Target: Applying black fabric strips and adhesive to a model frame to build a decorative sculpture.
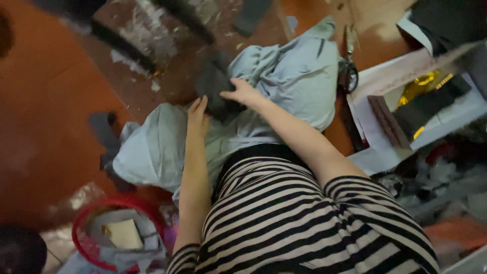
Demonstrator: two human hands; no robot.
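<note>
Reddish-brown floor (45,101) is filling most of the view, w/ a worn, paint-flecked patch toward the top centre. Someone in a black-and-cream striped top (284,223) is leaning over it, seen from above, both bare arms stretching fwd.

Lying across the floor in front of them is a rumpled pale grey-blue cloth (284,76), bunched in two heaps. On it, btwn the heaps, is sitting a dark grey fabric piece (215,89).

Left hand (198,114) is resting flat on the pale cloth, fingers together and pointing at the dark piece's lower edge, touching or just shy of it; can't tell which. Nothing is clamped in it. Right hand (243,94) is lying on the dark piece's right side, fingers spread and pressing down; whether it's pinching the fabric is unclear, as the shot is blurring.

Scissors (349,71) are lying just right of the cloth, near a white paper sheet (375,132) w/ a dark brown strip (388,122) and gold foil (423,83) on it. At lower left, a red basket (83,243) is holding grey scraps and a tan card (122,233). More dark scraps (104,129) are lying on the floor left of the cloth.
</note>
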